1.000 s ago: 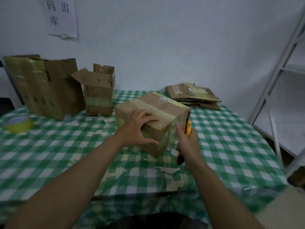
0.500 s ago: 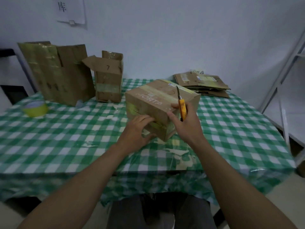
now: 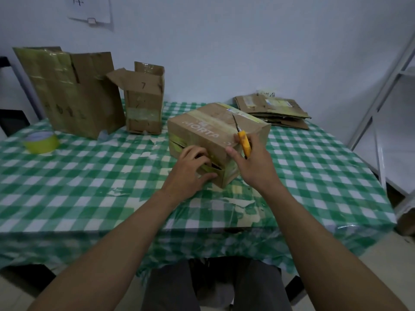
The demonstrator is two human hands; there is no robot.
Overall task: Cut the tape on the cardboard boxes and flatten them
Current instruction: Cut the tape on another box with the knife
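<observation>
**Cutting the top seam.** The taped carton sits near the middle of the worktop, one corner turned toward the viewer and pale tape running across its top face. The left hand, at 7 o'clock of the carton, hooks its fingers into a slit already open along the near side, with the thumb below. The right hand, at 5 o'clock, is closed around the yellow utility knife. The blade is extended and points toward 12 o'clock over the top face; whether the tip touches the tape cannot be told. The two hands are apart, one on each side of the near corner.

The step probably goes best with a shallow blade drawn along the seam line. The holding fingers should stay clear of the cutting path, and the carton should be pinned so it cannot slide on the glossy cloth.

- **10 o'clock:** a small open box, with a large box farther out.
- **9 o'clock:** a tape roll.
- **2 o'clock:** a flattened stack of cardboard.
</observation>
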